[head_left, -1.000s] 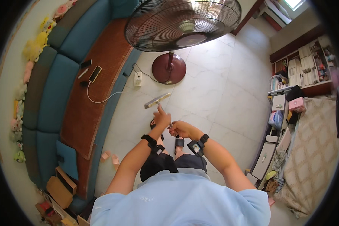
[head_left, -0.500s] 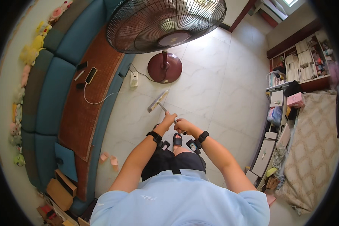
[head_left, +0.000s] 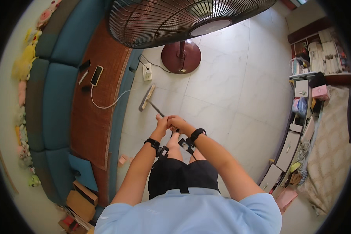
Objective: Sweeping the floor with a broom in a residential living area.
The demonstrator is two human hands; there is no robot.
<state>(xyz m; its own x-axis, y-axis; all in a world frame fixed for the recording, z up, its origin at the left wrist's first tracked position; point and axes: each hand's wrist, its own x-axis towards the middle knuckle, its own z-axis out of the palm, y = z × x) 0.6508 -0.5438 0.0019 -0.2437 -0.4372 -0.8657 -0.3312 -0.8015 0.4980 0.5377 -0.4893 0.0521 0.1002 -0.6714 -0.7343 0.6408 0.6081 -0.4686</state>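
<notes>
A broom (head_left: 156, 108) with a dark, thin handle slants away from me to the far left. Its wide, narrow head (head_left: 147, 98), grey along one side and cream along the other, is at the floor between the sofa and the fan. My left hand (head_left: 162, 124) is closed round the handle. Close beside it and nearer its top end, my right hand (head_left: 177, 122) grips the same handle. The handle's end shows just under my right hand. Both my wrists wear black bands.
A large standing fan (head_left: 182, 58) rises ahead, its cord running to a white power strip (head_left: 147, 72). Along the left stands a blue sofa (head_left: 58, 103) with a charging phone (head_left: 97, 76). Pink pieces (head_left: 123, 159) lie by its base. Drawers (head_left: 287, 152) line the right.
The broom's head has shifted left and is turned more lengthwise, away from me. My hands have moved slightly left and closer together. The view has swung, so the fan appears farther right.
</notes>
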